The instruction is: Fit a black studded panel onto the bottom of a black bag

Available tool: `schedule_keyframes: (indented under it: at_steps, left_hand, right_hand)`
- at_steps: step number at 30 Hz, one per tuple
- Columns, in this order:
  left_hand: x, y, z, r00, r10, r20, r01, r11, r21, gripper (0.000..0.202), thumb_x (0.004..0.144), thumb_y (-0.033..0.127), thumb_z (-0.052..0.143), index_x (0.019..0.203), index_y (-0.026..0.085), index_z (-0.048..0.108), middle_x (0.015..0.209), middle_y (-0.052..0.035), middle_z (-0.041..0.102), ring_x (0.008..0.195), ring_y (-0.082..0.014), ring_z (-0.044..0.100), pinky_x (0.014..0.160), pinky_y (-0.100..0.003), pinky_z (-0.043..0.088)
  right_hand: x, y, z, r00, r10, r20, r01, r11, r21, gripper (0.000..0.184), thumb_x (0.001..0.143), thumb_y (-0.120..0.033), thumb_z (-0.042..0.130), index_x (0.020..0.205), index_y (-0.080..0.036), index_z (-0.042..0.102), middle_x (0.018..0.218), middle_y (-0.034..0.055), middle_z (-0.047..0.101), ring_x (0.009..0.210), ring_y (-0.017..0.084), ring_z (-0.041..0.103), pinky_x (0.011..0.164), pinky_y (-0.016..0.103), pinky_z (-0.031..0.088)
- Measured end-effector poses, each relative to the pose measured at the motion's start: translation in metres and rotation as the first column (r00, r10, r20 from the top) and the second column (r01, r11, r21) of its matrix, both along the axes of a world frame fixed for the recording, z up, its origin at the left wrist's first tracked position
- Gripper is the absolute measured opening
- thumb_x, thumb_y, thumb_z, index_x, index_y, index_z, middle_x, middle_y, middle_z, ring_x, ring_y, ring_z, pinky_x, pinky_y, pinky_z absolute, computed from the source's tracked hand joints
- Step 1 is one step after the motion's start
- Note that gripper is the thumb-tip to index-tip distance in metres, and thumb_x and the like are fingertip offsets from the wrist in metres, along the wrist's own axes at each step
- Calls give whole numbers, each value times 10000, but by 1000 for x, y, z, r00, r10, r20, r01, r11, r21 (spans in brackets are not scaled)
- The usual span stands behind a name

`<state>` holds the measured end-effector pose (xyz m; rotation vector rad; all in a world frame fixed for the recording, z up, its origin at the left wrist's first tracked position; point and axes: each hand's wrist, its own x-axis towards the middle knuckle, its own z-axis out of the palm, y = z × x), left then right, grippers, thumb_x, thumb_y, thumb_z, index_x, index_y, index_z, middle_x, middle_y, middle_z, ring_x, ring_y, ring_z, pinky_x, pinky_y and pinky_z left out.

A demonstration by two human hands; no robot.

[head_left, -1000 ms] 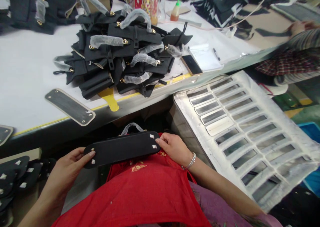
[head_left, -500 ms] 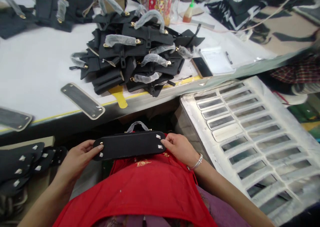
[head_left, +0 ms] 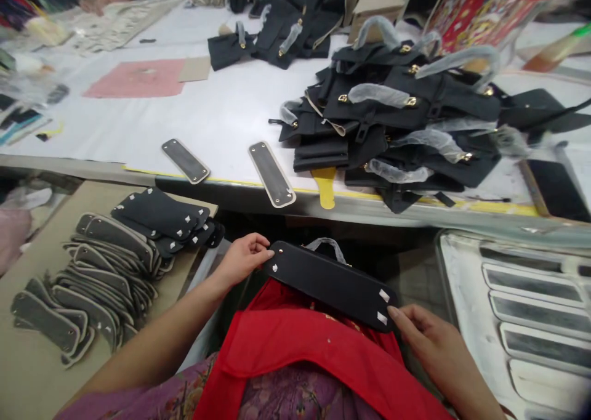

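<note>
A long black bag-base panel (head_left: 330, 287) with rounded ends lies over my lap, its right end lower. Small studs or film-covered bits sit near both ends. My left hand (head_left: 244, 260) pinches the panel's left tip, thumb at the edge. At the other end, my right hand (head_left: 429, 334) grips the lower corner with the thumb on top; its other fingers are partly hidden. Just behind the panel rises a plastic-wrapped handle (head_left: 325, 247); what it is fixed to is mostly hidden.
Black bag parts with wrapped handles (head_left: 410, 112) are heaped on the white table (head_left: 152, 124). Two loose panels (head_left: 184, 160) lie near its edge. Black panels (head_left: 157, 214) and grey-backed ones (head_left: 104, 272) are stacked at left. A slotted white rack (head_left: 471, 297) stands at right.
The view has turned left, bringing the panel stacks into sight. The panel's right end has dipped, and my left thumb has slid from its face to its edge.
</note>
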<state>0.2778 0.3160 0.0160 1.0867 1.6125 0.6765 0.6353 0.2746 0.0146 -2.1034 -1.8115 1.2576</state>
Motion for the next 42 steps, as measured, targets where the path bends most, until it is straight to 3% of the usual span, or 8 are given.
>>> schedule_keyframes:
  at_steps: [7,15,25,31,35,38,40,42]
  left_hand:
    - [-6,1,-12,999,11,30,-11,1000,24,294,692,353,670,848,140,541,642,18,567,566,-100,530,509,-201,426]
    - [-6,2,-12,998,-41,-44,44,997,66,258,707,348,654,836,148,556,672,6,590,588,-113,556,525,-210,429]
    - [-1,-2,-10,992,-46,-117,59,991,116,236,741,355,607,864,164,544,694,-4,607,616,-133,574,552,-228,429]
    - [4,2,1,895,-169,-412,237,964,118,190,769,342,566,880,189,556,720,0,606,673,-145,585,625,-244,427]
    - [3,6,11,624,-318,-714,489,871,40,279,804,358,505,1020,183,532,788,-33,602,741,-195,583,686,-301,441]
    - [11,16,17,419,-292,-860,689,719,91,369,803,339,485,1116,147,514,1019,-117,579,950,-269,547,840,-395,432]
    - [32,20,21,380,-292,-878,794,590,148,381,813,310,464,1154,143,507,1170,-140,528,1074,-285,494,928,-425,394]
    - [66,20,23,408,-353,-842,855,472,217,423,821,335,479,1202,150,482,1265,-134,481,1159,-271,446,990,-415,360]
  right_hand:
    - [-5,2,7,1000,-17,-13,18,1000,1,455,784,-618,417,658,-204,561,573,-8,548,535,129,498,495,235,365]
    - [-8,4,12,1000,-20,14,19,1000,20,438,782,-596,431,646,-203,569,491,-19,491,440,112,422,430,235,317]
    - [-5,1,8,1000,15,3,-15,997,77,414,811,-566,431,667,-206,578,511,-11,525,492,134,483,465,244,344]
    - [-8,4,8,1000,9,-7,-9,998,69,404,827,-541,423,679,-198,578,602,-3,582,592,143,530,551,248,364]
    - [-11,2,14,999,33,-6,-32,991,129,357,850,-449,432,646,-181,551,624,-6,586,599,121,525,565,238,332]
    - [-9,4,17,1000,26,17,-28,987,156,307,837,-378,471,629,-170,555,621,-9,588,571,99,502,545,227,302]
    - [-6,4,19,1000,21,22,-25,987,157,290,829,-360,486,631,-165,568,628,-4,596,566,93,497,537,222,294]
    - [-4,2,19,1000,21,23,-25,986,163,282,829,-356,489,645,-163,580,637,2,602,566,91,497,535,219,291]
